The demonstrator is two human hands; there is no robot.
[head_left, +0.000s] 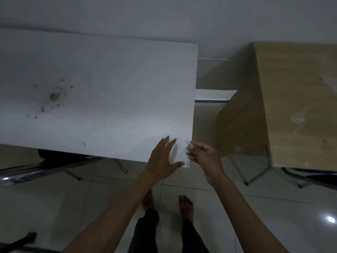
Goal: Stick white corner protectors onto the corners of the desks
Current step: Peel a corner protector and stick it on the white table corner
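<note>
While the left hand lies flat, fingers straight, by the white desk near corner, the right hand pinches something pale, probably the corner protector; seat it squarely, then press firmly

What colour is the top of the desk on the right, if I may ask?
Light brown wood grain desk, head view.

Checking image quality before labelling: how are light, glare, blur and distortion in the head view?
Head view: dim and grey overall; one bright glare spot on the floor tiles; white desk edges bow from the wide lens; left hand casts a soft shadow on the desk; whatever the right hand pinches is too blurred to identify.
</note>
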